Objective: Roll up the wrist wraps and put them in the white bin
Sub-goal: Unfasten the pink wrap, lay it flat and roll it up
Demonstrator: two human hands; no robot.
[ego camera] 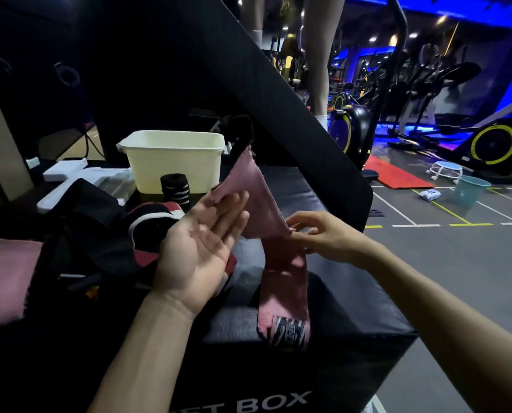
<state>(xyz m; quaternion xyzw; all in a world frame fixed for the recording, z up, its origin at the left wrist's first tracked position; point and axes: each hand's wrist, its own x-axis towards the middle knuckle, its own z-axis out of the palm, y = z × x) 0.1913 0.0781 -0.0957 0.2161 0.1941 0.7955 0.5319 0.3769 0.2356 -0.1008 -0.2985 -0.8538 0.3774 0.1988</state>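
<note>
From the head camera, looking down over the person's forearms, a pink wrist wrap (266,210) is stretched between both hands above a black padded box (338,293) with white lettering on its front face. The left hand (201,248) is held palm up with its fingers straight and spread, the upper edge of the wrap lying against the fingertips. The right hand (323,236) pinches the wrap at a fold, thumb and fingers closed on the cloth. From that pinch the rest of the wrap hangs down and drapes over the box, ending in a black-and-white patterned patch (287,332) near the box's front edge.

The white bin (174,162) stands upright further back on the box, beyond the left hand. Just in front of it sits a rolled black wrap with white stripes (176,189), standing on end. Left of the hands lies a heap of dark red, black and white fabric (147,228), and more pink cloth (7,275) shows at the left edge. White foam pieces (67,174) lie to the left of the bin.

A black slanted pad (278,99) rises behind the box. Off to the right, across the grey marked floor (457,263), stand exercise bikes with yellow-rimmed wheels (493,144), a red mat (397,174), a small white stool (445,171) and a pale blue bucket (469,189).
</note>
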